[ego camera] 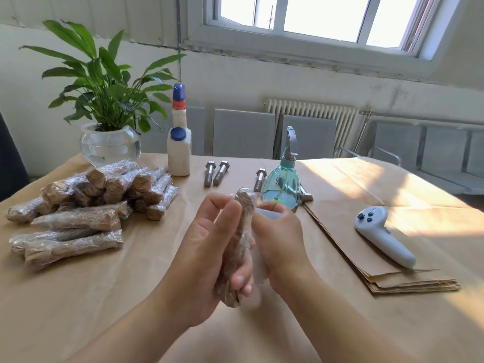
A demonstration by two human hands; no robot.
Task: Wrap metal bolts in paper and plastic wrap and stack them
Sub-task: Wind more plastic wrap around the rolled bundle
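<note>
Wrapped bolt [242, 237] held in mid-air between both hands, above the paper-covered tabletop [131, 297], just in front of the teal spray bottle [284, 179]. Left hand [209, 255] cradling the bundle from the left, fingers fairly straight along its upper half, thumb tip showing against the lower end. Right hand [280, 239] curled close on the other side, apparently around a pale, blurred shape that may be the plastic-wrap roll or a loose film tail; cannot tell which. Hands together, pressing on the same bundle.

Step in hand, by judgement: finishing the plastic layer over the brown paper. Best done by keeping the film taut, rolling the bundle about its own length, smoothing the film flat with the palm, then pinching or twisting off at the near end so no tail springs loose. Risk: slack film bunching near the head, paper creeping out at the lower end.

Long axis nearly upright in the view, tilted slightly, far end leaning away toward the spray bottle, near end toward the body. Thicker far end suggests the bolt head there, though hidden under wrap.

Stack of wrapped bolts [86, 200] well left of the spray bottle; bare bolts [216, 172] just left of it, one more [259, 179] touching close beside it. Brown paper sheets [366, 263] to its right, toward the viewer.
</note>
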